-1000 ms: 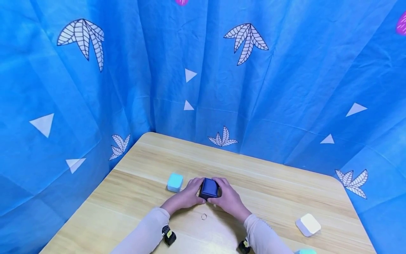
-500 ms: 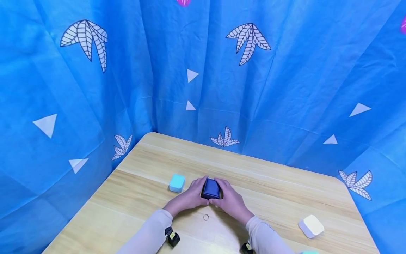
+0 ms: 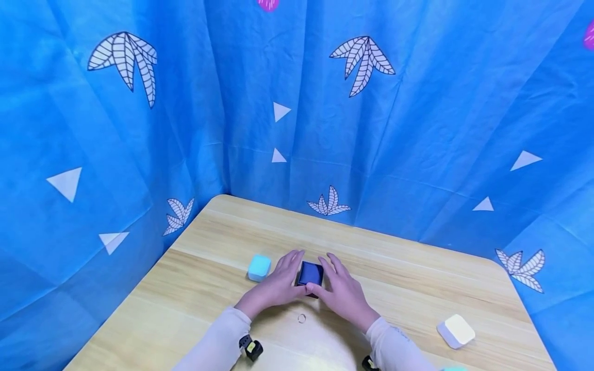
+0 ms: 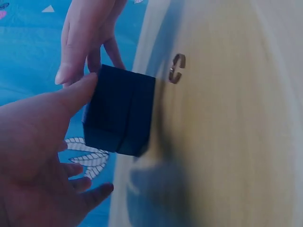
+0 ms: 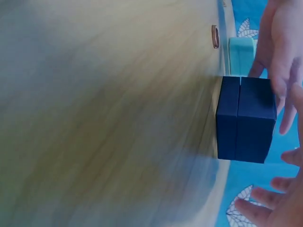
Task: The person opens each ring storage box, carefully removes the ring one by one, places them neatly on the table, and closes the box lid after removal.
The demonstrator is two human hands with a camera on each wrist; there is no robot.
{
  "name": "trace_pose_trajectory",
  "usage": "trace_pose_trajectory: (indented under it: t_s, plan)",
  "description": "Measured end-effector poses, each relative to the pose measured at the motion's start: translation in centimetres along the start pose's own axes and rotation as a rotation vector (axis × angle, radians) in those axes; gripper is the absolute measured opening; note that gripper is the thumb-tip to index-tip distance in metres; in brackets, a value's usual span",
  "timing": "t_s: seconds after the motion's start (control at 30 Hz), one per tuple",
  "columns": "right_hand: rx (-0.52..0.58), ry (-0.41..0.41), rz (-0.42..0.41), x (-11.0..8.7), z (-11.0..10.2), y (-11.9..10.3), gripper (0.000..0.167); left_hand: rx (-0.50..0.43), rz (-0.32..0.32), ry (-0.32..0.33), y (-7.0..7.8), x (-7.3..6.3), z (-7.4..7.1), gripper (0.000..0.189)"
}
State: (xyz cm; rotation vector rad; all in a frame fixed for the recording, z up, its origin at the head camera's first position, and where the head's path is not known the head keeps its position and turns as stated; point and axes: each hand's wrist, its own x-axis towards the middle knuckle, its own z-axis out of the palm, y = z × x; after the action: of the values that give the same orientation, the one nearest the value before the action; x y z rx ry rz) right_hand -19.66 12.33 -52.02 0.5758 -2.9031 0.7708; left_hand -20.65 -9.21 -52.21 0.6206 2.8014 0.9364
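Note:
A small dark blue ring box stands on the table with its lid down, and the seam between lid and base shows in the right wrist view. To its left is my left hand, fingers extended and apart from the box's side, thumb tip at its top edge. My right hand is on the other side with its fingers spread and its thumb over the box's near edge. A thin copper-coloured ring with a gap in its band lies on the table on the near side of the box.
A turquoise-topped block sits just left of the left hand. Farther right is a cream-topped block, with part of another turquoise piece at the bottom frame edge. A blue patterned curtain hangs behind the wooden table.
Both hands have released the ring box: their fingers, earlier pressed round its sides, have straightened and spread away. The box and the ring stay in about the same place.

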Motion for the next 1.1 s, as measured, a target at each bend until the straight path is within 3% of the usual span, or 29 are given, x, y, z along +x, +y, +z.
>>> trace_pose_trajectory:
  t_s: [0.2,0.37,0.8,1.1]
  plan:
    - [-0.029,-0.010,0.006,-0.9,-1.4,0.3,0.083,0.142,0.028,-0.006,2.0,0.2,-0.7,0.097]
    - [-0.014,0.027,0.028,-1.8,-2.7,1.4,0.075,0.171,0.055,-0.016,3.8,0.9,-0.7,0.096]
    - [-0.085,0.088,0.136,-5.8,-6.8,6.5,0.066,0.234,0.130,-0.044,8.1,3.6,1.6,0.094]
    - [-0.106,0.074,0.221,-8.4,-9.0,9.0,0.068,0.245,0.173,-0.063,11.4,4.9,2.9,0.091]
